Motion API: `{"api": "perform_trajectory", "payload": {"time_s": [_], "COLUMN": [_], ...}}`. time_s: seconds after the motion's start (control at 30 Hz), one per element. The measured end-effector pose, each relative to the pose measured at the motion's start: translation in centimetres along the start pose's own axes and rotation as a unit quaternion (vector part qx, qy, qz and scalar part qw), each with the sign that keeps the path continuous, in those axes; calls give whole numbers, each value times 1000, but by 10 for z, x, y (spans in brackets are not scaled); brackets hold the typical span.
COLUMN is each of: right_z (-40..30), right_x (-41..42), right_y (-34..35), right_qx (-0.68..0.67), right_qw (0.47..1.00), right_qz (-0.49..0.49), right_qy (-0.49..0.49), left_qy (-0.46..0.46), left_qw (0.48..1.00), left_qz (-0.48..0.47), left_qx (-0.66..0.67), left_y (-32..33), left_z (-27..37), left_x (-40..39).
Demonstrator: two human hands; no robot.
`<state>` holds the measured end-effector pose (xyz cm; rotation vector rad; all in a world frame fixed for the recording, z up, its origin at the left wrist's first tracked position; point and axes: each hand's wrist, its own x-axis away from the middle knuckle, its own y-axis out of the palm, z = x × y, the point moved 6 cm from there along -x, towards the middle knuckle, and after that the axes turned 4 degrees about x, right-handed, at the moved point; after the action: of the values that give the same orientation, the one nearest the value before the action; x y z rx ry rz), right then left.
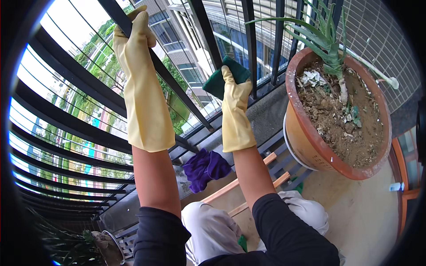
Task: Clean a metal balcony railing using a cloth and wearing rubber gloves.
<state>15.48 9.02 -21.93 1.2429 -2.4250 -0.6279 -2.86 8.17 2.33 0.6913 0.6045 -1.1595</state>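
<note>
Both hands wear pale yellow rubber gloves. At the upper left, my left hand (136, 33) is wrapped around a black metal railing bar (176, 84). My right hand (236, 86) holds a dark green scouring pad (213, 83), thumb on the near face. The pad is up against another black railing bar (208, 33), and the part of that bar behind the pad is hidden. Between my forearms, a crumpled purple cloth (208, 168) lies by the foot of the railing.
A large terracotta-coloured pot (299, 133) with an aloe plant (332, 50) stands close on the right, on a slatted stand (279, 149). Behind it rises a tiled wall (376, 50). Wooden strips (221, 191) extend near my knees. Another potted plant (106, 246) is at lower left. Thin wires run between bars.
</note>
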Motion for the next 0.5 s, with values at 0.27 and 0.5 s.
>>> {"api": "perform_trajectory", "payload": {"time_s": [0.27,0.5], "right_z": [2,27], "right_x": [4,-9], "right_y": [6,-8], "right_qx": [5,-50], "right_qw": [1000,998], "right_qz": [-10,4], "right_qy": [-15,-41], "left_qy": [-4,-6], "left_qw": [1000,1000], "left_qz": [5,-1], "left_qx": [5,-9], "left_y": [-1,8], "left_z": [5,-2], "left_x": [5,4]}}
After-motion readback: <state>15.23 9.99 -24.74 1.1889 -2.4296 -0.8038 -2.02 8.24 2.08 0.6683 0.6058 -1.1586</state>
